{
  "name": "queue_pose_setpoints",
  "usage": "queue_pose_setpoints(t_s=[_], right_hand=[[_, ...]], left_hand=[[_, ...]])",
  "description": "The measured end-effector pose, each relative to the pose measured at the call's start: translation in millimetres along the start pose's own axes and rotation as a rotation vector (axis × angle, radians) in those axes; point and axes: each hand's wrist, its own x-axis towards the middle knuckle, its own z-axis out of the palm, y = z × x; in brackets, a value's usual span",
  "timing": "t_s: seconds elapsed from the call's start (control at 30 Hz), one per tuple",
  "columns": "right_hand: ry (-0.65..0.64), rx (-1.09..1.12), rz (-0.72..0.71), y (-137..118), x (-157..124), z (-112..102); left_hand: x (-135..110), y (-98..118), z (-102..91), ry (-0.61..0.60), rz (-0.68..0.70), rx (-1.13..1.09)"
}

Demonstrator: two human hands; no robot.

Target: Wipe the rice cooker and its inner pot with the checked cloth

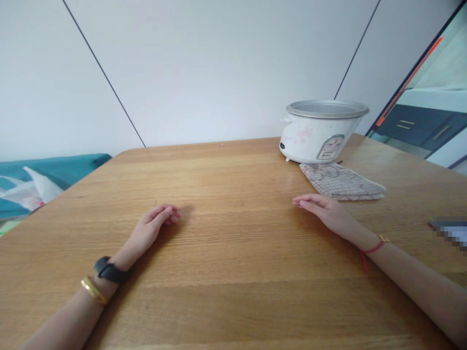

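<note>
My left hand [155, 222] rests on the wooden table [226, 253] at the left. Its fingers are loosely bent and apart from one another at the tips, and nothing shows in them. On the right lies my right hand [326, 209], fingers stretched out toward the middle of the table, holding nothing. Just behind it is a folded checked cloth [339, 182], close to the back of the hand. A white rice cooker [310, 138] without a lid stands upright beyond the cloth; the inside of its grey pot is mostly hidden by the rim.
A pale panelled wall [211, 73] rises behind the table. At the right edge sits a pixelated flat object [452, 231]. Left of the table are a teal surface [80, 165] and a white plastic bag [34, 189]. Dark cabinets [419, 126] show through an opening at the far right.
</note>
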Motion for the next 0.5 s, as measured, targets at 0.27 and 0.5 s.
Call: queue_pose_setpoints(t_s=[0.27,0.5], right_hand=[[-0.001,0.000,0.015,-4.5,-0.9,-0.6],[0.006,0.010,0.012,-5.3,-0.4,1.3]], left_hand=[[0.3,0.4,0.7,0.010,-0.007,-0.016],[0.9,-1.9,-1.3,-0.029,0.012,0.003]])
